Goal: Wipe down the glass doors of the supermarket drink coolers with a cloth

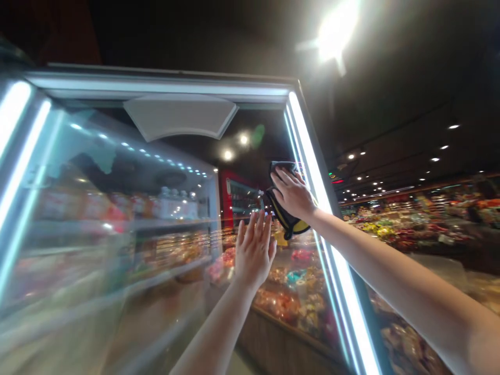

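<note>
A dark cleaning cloth (282, 211) with a yellow side and dark edging lies against the glass door (167, 172) near its right side. My right hand (292, 194) presses on the cloth, fingers stretched over it, with the folds hanging below the palm. Lower and to the left, my left hand (253, 252) is open and empty, its fingers pointing up. It is on or very near the glass; I cannot tell whether it touches. Reflections and goods seen through the pane blur behind both hands.
Bright light strips (332, 229) run up the door's right side, and another strip (164, 86) crosses the top. A pale curved panel (182, 117) is at the upper part of the glass. Packaged goods (383, 229) fill displays at the right.
</note>
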Demonstrator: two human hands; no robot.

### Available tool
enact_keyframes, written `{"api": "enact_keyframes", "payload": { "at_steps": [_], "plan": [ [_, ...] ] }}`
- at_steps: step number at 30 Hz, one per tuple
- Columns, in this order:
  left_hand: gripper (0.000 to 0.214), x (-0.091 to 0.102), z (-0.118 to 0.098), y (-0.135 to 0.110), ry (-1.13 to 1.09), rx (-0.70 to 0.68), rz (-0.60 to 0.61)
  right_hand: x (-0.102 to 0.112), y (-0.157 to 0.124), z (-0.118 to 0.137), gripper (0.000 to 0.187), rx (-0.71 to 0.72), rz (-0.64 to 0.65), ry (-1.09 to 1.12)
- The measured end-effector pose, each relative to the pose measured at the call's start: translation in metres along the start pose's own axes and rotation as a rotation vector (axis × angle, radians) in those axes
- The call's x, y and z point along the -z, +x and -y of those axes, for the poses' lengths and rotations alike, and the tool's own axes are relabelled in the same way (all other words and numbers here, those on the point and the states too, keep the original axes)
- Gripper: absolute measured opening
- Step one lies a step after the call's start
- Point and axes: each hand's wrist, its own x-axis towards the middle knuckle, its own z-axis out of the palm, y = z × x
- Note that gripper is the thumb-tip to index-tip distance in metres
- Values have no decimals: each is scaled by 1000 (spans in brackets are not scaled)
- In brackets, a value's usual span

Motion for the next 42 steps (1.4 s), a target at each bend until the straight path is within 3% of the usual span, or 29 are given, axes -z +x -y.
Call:
{"api": "enact_keyframes", "payload": {
  "at_steps": [2, 6, 8, 12, 13, 16, 20, 22, 27, 30, 34, 35, 37, 40, 42],
  "plan": [
    [70, -1, -1, 0, -9, 14, 20, -1, 0, -9, 48, -107, -28, -30],
    [69, -1, 3, -2, -36, 8, 71, -11, 33, -11, 49, -405, -75, -25],
    [71, 4, 9, -7, -47, -26, 88, -15, 35, 1, 52, -376, -82, -4],
    [76, 26, 29, -30, 0, -54, 64, -15, -6, 18, 54, 6, 1, 15],
    [76, 32, 35, -36, 21, -60, 51, -15, -16, 16, 52, 40, 16, 10],
    [76, 48, 53, -50, 89, -62, 24, -17, -15, -1, 50, -144, -20, -2],
    [76, 54, 73, -59, 171, -16, 34, -25, 29, -14, 53, -441, -71, 13],
    [76, 51, 79, -64, 197, -12, 48, -27, 37, -9, 56, -431, -65, 8],
    [74, 37, 86, -74, 229, -14, 74, -29, 1, -6, 54, -79, -22, 19],
    [73, 32, 87, -76, 245, 1, 86, -37, 3, -20, 51, -212, -52, 24],
    [73, 29, 88, -77, 272, -4, 93, -51, 48, -11, 54, -446, -94, 62],
    [73, 28, 89, -78, 280, -5, 93, -53, 57, 0, 57, -432, -85, 72],
    [73, 26, 89, -79, 290, -5, 95, -56, 61, 29, 65, -274, -38, 99],
    [72, 22, 90, -81, 272, 10, 106, -59, 35, 66, 68, 112, 30, 165],
    [71, 22, 90, -80, 248, 24, 129, -62, 12, 72, 58, 247, 26, 215]
  ]
}}
